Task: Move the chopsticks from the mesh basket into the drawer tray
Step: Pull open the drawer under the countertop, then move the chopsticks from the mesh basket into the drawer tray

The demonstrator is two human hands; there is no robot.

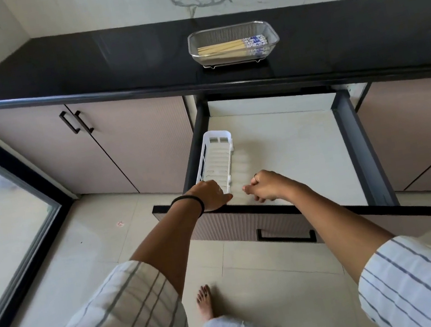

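I am looking down on an open drawer [292, 150], and both hands are hovering at its front edge. My left hand [211, 195] is sitting over the near end of the white drawer tray [215, 160], fingers curled under; it may be touching or pinching the tray's near rim, but I cannot tell whether it is actually gripping it. My right hand [268, 186] is loosely curled just beside it over the drawer floor and is holding nothing that I can see.

The chopsticks [232, 47] are lying in the mesh basket [271, 37], which is standing on the black countertop [106, 64] near its front edge, directly above the drawer's back. None are in the tray yet, so I am judging the task as barely begun.

The tray is lying along the drawer's left wall, slightly angled. I am thinking the step in hand is settling that tray, so I am aiming to keep it flat and parallel to the left wall. For the pick, I am planning to reach up with the right hand, gather the bundle at its middle so it stays level, and lay it lengthwise along the tray's ribs. Loose sticks may fan out and roll, so a firm, even pinch matters.
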